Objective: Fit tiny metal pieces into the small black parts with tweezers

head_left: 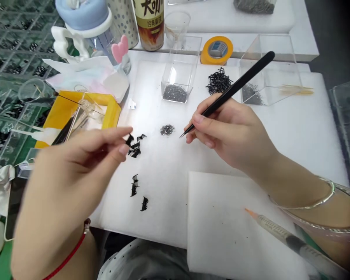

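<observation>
The left hand [76,163] pinches a small black clip [130,140] between thumb and fingertips above the white foam pad [294,132] on the worktop. The right hand [233,132] is closed around black tweezers [230,91], whose tip hovers beside a small pile of tiny springs [167,130] near the pad's middle. More black clips [135,149] lie just below the left fingers.

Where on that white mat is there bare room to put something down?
The mat is bare right of the right hand, below the clear box. The lower pad is mostly bare left of the syringe. It is crowded between the hands: black clips at the left hand, a small grey pile by the tweezers, more clips below.
</observation>
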Motion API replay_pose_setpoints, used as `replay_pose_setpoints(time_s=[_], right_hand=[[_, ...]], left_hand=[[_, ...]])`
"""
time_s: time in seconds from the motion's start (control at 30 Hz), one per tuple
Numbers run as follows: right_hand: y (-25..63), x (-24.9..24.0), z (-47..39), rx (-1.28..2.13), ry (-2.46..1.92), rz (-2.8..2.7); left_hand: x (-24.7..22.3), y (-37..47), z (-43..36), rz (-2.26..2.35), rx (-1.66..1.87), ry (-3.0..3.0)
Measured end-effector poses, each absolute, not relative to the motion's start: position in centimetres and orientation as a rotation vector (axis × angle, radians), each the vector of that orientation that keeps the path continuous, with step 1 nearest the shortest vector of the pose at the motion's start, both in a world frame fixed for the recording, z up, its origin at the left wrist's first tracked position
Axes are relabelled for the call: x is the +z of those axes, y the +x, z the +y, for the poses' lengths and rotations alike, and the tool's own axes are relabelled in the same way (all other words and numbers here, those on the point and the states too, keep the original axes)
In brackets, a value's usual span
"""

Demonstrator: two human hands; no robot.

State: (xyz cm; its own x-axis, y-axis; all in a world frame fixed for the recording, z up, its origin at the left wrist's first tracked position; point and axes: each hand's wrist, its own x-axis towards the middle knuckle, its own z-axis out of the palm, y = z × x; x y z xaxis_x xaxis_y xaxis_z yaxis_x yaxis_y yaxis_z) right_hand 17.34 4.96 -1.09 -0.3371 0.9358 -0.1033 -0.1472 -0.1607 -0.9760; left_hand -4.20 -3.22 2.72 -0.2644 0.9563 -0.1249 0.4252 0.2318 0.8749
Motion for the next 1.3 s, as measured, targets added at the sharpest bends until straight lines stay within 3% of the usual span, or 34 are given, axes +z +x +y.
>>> replay_pose_setpoints(time_s=[0.1, 0.2, 0.37, 0.57, 1.03, 1.3], right_hand=[[17.3, -1.1, 4.9, 1.608, -1.03, -1.262], [17.3, -0.9, 4.9, 1.609, -1.037, -1.264], [17.3, -1.0, 4.9, 1.6, -1.028, -1.28], [17.4, -1.0, 4.9, 1.553, -1.137, -1.366], [17.4, -0.6, 4.7, 1.565, -1.23, -1.478], [17.4, -0.5, 4.6, 1.583, -1.234, -1.522]], left_hand=[[0.7, -4.5, -4.0, 1.973, 0.67, 1.719], [-0.9, -4.2, -4.3, 2.006, 0.647, 1.871], [-0.3, -4.4, -6.1, 2.132, 0.778, 1.877], [-0.6, -4.7, -7.8, 2.093, 0.568, 1.854], [-2.2, -4.4, -5.4, 2.16, 0.58, 1.952], [-1.7, -4.9, -4.2, 2.071, 0.379, 2.153]])
